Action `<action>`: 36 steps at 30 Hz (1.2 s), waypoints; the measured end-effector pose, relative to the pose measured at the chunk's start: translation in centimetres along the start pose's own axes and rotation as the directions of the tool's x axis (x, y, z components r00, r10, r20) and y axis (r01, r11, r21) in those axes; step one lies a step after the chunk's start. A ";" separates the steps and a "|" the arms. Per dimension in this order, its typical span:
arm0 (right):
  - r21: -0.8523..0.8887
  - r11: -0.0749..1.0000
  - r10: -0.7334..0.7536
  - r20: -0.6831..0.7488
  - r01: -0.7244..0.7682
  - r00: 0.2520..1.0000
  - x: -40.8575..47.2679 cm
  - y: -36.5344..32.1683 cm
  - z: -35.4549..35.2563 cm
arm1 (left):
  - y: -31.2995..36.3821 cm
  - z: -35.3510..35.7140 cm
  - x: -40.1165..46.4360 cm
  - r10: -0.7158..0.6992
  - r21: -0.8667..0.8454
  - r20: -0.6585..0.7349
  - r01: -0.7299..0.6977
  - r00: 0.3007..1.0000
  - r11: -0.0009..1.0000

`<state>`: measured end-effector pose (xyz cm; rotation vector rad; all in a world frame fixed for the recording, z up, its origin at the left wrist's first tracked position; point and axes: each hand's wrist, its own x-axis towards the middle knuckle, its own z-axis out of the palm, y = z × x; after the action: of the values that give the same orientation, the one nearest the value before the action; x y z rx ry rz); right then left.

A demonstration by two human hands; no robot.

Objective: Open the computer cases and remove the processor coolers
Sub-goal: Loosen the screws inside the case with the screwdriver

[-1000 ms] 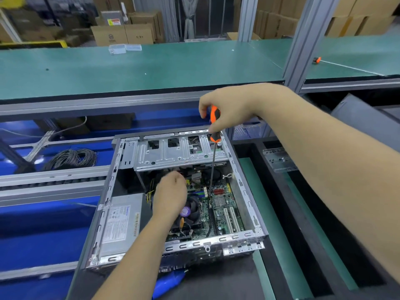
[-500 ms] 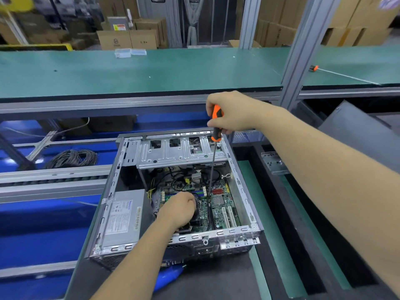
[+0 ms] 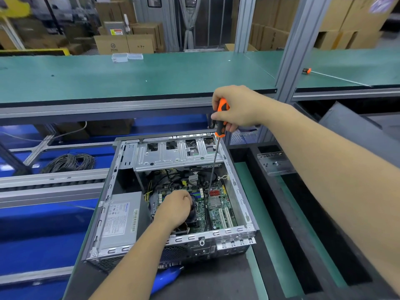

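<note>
An open grey computer case (image 3: 242,191) lies on its side with the motherboard (image 3: 218,204) showing. My left hand (image 3: 175,207) is down inside the case, closed over the black processor cooler (image 3: 194,213), most of which it hides. My right hand (image 3: 236,109) hovers above the case's far edge, gripping the orange-and-black handle of a long screwdriver (image 3: 213,167). The thin shaft slants down into the case, its tip by the board just right of the cooler.
A silver power supply (image 3: 121,221) fills the case's left side and a drive cage (image 3: 173,154) its far end. A green shelf (image 3: 129,76) runs behind with a second screwdriver (image 3: 307,71). Coiled cable (image 3: 69,162) lies left, a metal bracket (image 3: 275,162) right.
My left hand has slid from the middle of the case down onto the cooler and closed over it. My right hand has kept hold of the screwdriver above the case, barely shifting.
</note>
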<state>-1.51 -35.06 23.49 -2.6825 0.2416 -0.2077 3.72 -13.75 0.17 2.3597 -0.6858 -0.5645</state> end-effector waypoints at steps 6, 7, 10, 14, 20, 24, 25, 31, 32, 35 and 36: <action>0.038 0.999 -0.014 -0.080 0.017 0.997 -0.1 -1.3 -3.2 | 2.2 -0.2 1.6 -0.367 -0.800 0.114 0.304 0.923 0.516; 0.047 0.999 -0.021 -0.094 0.026 0.995 -0.1 -1.6 -3.8 | 2.4 -0.1 1.7 -0.393 -0.844 0.159 0.332 0.906 0.422; 0.084 0.995 -0.047 -0.141 0.059 0.989 -0.4 -2.6 -5.8 | 2.8 0.3 1.9 -0.421 -0.864 0.201 0.363 0.884 0.350; 0.143 0.985 -0.073 -0.181 0.100 0.981 -0.8 -3.6 -7.5 | 2.4 0.3 2.1 -0.395 -0.889 0.307 0.409 0.866 0.207; 0.190 0.975 -0.079 -0.172 0.112 0.982 -0.3 -4.4 -6.9 | 2.2 0.1 2.9 -0.234 -0.881 0.462 0.474 0.855 -0.008; 0.147 0.986 -0.059 -0.152 0.082 0.987 0.1 -4.1 -6.5 | 1.6 0.3 3.1 -0.255 -0.846 0.517 0.534 0.817 -0.004; 0.144 0.987 -0.050 -0.157 0.073 0.986 0.1 -3.9 -6.4 | 1.4 0.4 3.1 -0.280 -0.844 0.520 0.536 0.807 -0.023; -0.020 0.999 -0.033 -0.142 0.031 0.989 0.4 -2.5 -6.2 | 1.1 0.7 3.2 -0.325 -0.872 0.488 0.469 0.810 -0.140; -0.071 0.997 -0.030 -0.122 0.021 0.992 0.4 -2.2 -5.5 | 1.2 0.6 3.0 -0.319 -0.873 0.486 0.469 0.814 -0.133; -0.176 0.984 -0.016 -0.088 0.000 0.996 0.3 -1.1 -3.3 | 1.7 0.6 2.7 -0.318 -0.883 0.460 0.466 0.829 -0.063; -0.195 0.981 -0.011 -0.082 -0.006 0.997 0.2 -0.7 -2.5 | 1.8 0.6 2.6 -0.318 -0.887 0.445 0.460 0.837 -0.032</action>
<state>-1.73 -35.53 26.07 -2.8722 0.2981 -0.3107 4.79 -16.81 0.35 1.0523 0.4294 -0.9976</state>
